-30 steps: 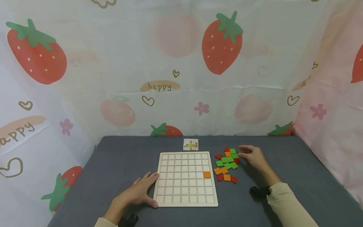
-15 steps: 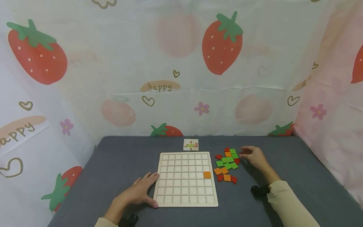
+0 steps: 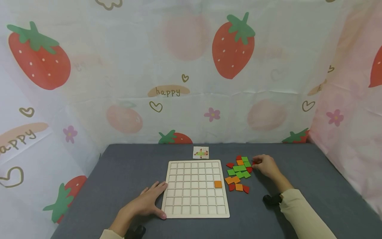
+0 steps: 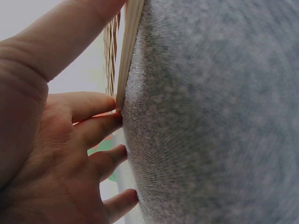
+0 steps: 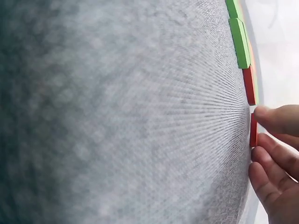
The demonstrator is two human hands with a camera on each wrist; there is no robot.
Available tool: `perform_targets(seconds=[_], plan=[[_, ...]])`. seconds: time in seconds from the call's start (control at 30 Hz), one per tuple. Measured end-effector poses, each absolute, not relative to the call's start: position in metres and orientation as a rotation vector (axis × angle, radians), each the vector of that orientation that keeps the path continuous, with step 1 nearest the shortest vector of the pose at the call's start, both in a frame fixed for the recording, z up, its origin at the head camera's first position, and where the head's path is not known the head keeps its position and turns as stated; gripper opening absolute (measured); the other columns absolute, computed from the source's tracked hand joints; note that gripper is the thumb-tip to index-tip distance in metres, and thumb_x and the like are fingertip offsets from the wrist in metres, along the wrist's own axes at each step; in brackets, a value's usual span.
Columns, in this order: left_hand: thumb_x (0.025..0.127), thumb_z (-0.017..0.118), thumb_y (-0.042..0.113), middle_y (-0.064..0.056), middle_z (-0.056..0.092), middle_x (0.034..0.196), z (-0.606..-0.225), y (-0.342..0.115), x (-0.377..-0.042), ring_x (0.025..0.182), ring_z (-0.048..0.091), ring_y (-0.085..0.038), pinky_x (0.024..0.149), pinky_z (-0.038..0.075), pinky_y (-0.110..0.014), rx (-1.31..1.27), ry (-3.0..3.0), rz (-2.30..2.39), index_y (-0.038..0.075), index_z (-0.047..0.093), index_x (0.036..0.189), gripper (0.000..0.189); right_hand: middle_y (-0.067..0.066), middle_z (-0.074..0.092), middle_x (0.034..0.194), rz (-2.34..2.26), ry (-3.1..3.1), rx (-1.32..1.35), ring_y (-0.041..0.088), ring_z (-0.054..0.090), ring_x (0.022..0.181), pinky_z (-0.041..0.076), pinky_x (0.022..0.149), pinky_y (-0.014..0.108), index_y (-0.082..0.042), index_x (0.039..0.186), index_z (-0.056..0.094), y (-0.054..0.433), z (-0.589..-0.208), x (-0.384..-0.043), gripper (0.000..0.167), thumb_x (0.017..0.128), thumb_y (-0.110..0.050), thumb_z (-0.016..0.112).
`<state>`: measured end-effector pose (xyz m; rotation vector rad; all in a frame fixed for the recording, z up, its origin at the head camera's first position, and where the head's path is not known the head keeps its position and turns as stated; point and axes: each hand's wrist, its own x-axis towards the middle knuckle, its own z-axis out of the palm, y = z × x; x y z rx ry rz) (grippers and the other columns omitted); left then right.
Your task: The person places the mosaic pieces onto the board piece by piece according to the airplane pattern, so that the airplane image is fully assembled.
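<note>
My left hand (image 3: 146, 200) lies spread along the left edge of a pale wooden grid board (image 3: 195, 189), its thumb at the near corner. In the left wrist view, the straight fingers (image 4: 100, 128) reach down beside the board's rim (image 4: 126, 56). One orange square tile (image 3: 218, 184) sits in a cell on the board's right side. My right hand (image 3: 266, 166), right of the loose tiles, pinches a small red tile (image 5: 253, 130) between thumb and fingertips, low over the cloth. Another red tile (image 5: 250, 86) lies close by.
Several green tiles (image 3: 239, 168), orange tiles (image 3: 239, 187) and red tiles (image 3: 230, 165) are grouped right of the board. A pattern card (image 3: 201, 152) lies behind the board on the dark grey cloth (image 3: 143, 166). A printed curtain (image 3: 191, 66) rises behind the table.
The right hand's fingers have come together on a red tile, whose edge now shows at the fingertips. The left hand and the board stay as they were.
</note>
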<state>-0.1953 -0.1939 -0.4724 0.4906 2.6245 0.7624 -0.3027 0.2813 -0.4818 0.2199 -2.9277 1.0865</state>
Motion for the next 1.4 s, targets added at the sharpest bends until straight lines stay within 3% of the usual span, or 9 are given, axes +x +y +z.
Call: perform_targets(seconds=[0.33, 0.8, 1.4], plan=[[0.063, 0.087, 0.042, -0.019, 0.028, 0.159, -0.472, -0.194, -0.196, 0.149, 0.015, -0.044, 0.113, 0.012, -0.069, 0.494, 2.609, 0.782, 0.002, 0.030, 0.152, 0.113, 0.027, 0.065, 0.109, 0.925, -2.969, 0.224, 0.036, 0.062, 0.093, 0.054, 0.074, 0.045, 0.010, 0.111, 0.068, 0.277, -0.483, -0.303, 0.030, 0.084, -0.002, 0.069], [0.062, 0.088, 0.042, -0.020, 0.029, 0.159, -0.474, -0.194, -0.195, 0.149, 0.016, -0.044, 0.113, 0.012, -0.070, 0.506, 2.611, 0.788, 0.001, 0.031, 0.152, 0.114, 0.024, 0.070, 0.102, 0.948, -2.945, 0.253, 0.034, 0.065, 0.088, 0.054, 0.068, 0.041, 0.008, 0.106, 0.071, 0.280, -0.486, -0.302, 0.024, 0.085, -0.005, 0.069], [0.061, 0.089, 0.039, -0.019, 0.030, 0.158, -0.472, -0.194, -0.195, 0.149, 0.016, -0.043, 0.113, 0.011, -0.069, 0.505, 2.624, 0.791, 0.001, 0.032, 0.151, 0.112, 0.023, 0.063, 0.108, 1.053, -2.890, 0.289, 0.035, 0.065, 0.093, 0.056, 0.070, 0.038, 0.007, 0.110, 0.069, 0.272, -0.475, -0.295, 0.027, 0.088, -0.007, 0.068]])
